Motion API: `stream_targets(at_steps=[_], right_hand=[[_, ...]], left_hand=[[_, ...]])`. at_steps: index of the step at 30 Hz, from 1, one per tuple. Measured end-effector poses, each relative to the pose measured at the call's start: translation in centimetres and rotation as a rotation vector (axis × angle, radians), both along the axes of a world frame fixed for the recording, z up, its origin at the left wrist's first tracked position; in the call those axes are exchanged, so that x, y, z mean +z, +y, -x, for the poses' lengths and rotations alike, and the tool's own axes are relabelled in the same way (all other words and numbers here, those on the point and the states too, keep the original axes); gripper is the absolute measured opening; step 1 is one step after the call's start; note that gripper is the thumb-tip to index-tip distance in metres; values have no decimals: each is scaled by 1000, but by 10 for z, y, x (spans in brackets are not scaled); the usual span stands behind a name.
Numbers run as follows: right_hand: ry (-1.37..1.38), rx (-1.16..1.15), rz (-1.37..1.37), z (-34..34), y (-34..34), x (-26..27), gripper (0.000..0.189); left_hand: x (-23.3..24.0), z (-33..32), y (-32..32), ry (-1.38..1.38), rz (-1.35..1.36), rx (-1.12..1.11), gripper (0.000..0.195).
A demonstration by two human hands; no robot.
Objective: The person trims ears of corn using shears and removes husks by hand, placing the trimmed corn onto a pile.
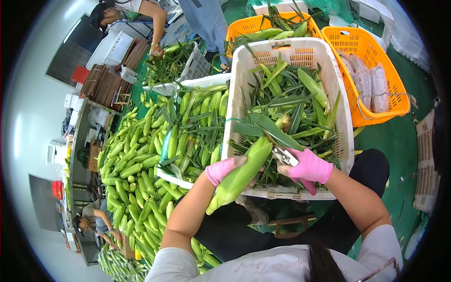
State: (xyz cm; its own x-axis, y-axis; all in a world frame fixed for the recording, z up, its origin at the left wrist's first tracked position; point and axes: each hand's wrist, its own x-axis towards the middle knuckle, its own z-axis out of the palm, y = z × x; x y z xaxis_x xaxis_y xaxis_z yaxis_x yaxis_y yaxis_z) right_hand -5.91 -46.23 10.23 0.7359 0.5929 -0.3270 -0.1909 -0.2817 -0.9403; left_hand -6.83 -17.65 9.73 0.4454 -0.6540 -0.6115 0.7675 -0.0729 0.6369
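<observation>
My left hand [225,168], in a pink glove, grips a green corn ear in its husk [243,172]. The ear slants, its stem end and long leaves [276,130] towards the upper right. In my pink-gloved right hand [308,167] is a small cutting tool, apparently pruning shears [284,156], with white on its handle. Its metal end is close to the ear's stem end; whether they touch I cannot tell. Beneath both hands stands a white plastic crate [236,91] holding cut leaves, stalks and some husk pieces [296,95].
To the left are a foam box [176,179] of corn and a large heap of ears [137,165]. Orange baskets [391,84] [234,30] stand beyond the crate, one containing wrapped packages [370,84]. Other people [155,21] [97,218] work at the left; someone stands ahead [208,24].
</observation>
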Motion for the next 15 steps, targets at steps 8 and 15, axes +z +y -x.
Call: stream_targets(at_steps=[8, 15], right_hand=[[169, -109, -265, -4, 9, -16, 34], [346, -103, -644, 15, 6, -9, 55]], left_hand=[[3, 1, 21, -285, 76, 36, 85], [5, -9, -12, -517, 274, 603, 84]])
